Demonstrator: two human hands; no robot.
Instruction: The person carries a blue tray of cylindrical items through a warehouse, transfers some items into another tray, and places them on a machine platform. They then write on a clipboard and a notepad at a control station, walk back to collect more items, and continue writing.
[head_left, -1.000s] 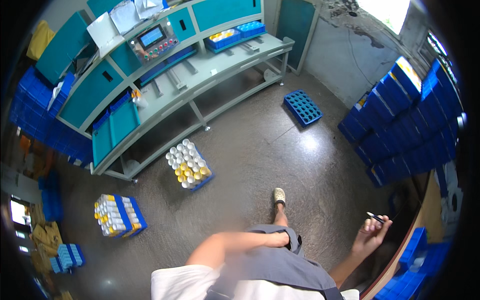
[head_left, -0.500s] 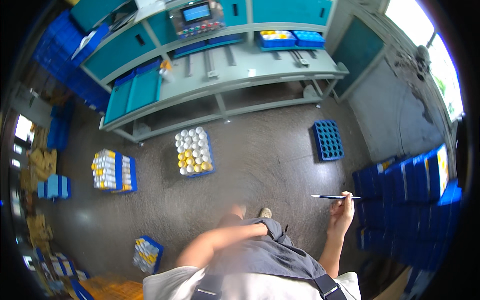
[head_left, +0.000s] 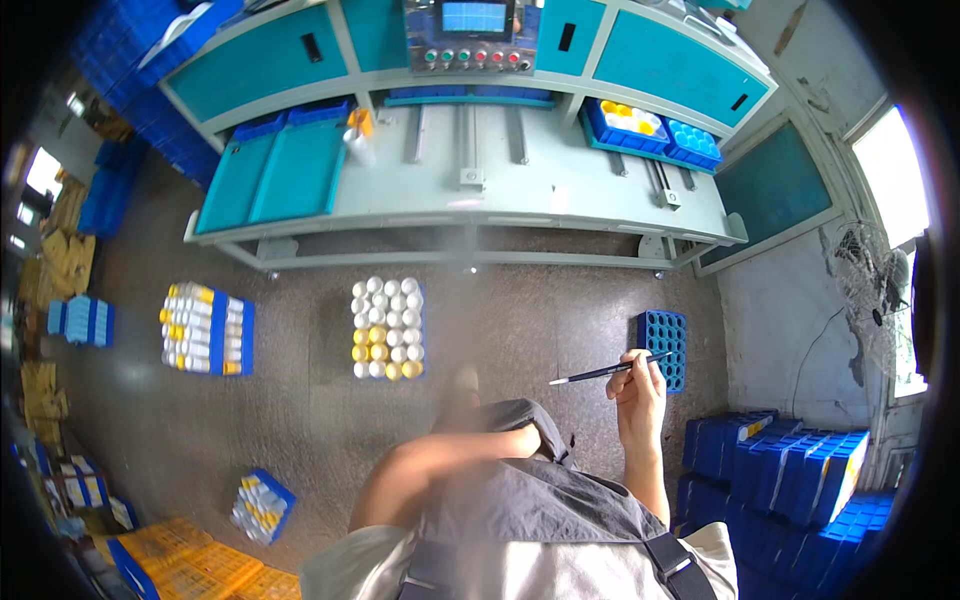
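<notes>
My right hand [head_left: 640,396] is raised in front of me on the right, fingers closed round a slim dark pen-like stick [head_left: 590,377] with a pale tip. The tip points left; the other end overlaps a blue crate with round holes [head_left: 641,322] standing on the floor beyond. My left forearm crosses my body, and my left hand [head_left: 522,440] lies at the side opening of my grey apron [head_left: 500,500]. Its fingers are hidden in the cloth.
A white workbench [head_left: 430,205] with teal cabinets and a control panel [head_left: 475,60] stretches ahead. Crates of white and yellow bottles [head_left: 388,315] [head_left: 190,325] [head_left: 258,508] stand on the floor. Blue crates [head_left: 790,465] are stacked at right, orange crates [head_left: 190,560] at lower left.
The view has shifted, and the workbench fills more of it. My right hand with the stick has swung left and up, and the stick now tilts. My left hand stays at the apron.
</notes>
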